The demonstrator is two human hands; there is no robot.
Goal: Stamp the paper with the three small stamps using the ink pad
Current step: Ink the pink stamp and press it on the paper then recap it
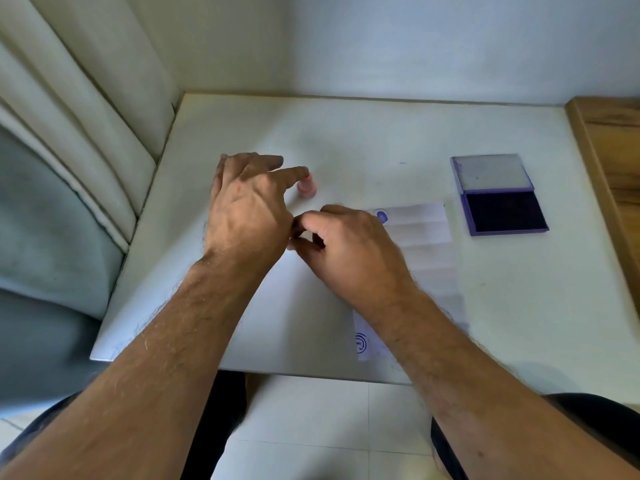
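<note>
Paper (420, 233): lies flat at centre frame on the white surface (381, 140), partly covered by the right forearm. Two purple impressions visible on it, one round mark (381, 216) at the top edge just beside the right hand's knuckles, one ringed mark (361, 342) at the bottom edge. Pink stamp (307, 187): upright on the surface, upper centre, just off the paper's upper-left corner. The other two stamps are not visible. Ink pad (504, 211): right of frame, lid open, dark pad exposed, well apart from both hands. Left hand (247, 209): fingers extended, index fingertip at the stamp's top; grip released, nothing held. Right hand (346, 247): fingers curled with thumb and forefinger pinched together beside the left hand; what it grips, if anything, is hidden, so cannot tell. Judged risks: a single fingertip on the narrow stamp could tip it over; the right forearm resting across the paper could drag the sheet or smear the lower mark if the ink is wet.
</note>
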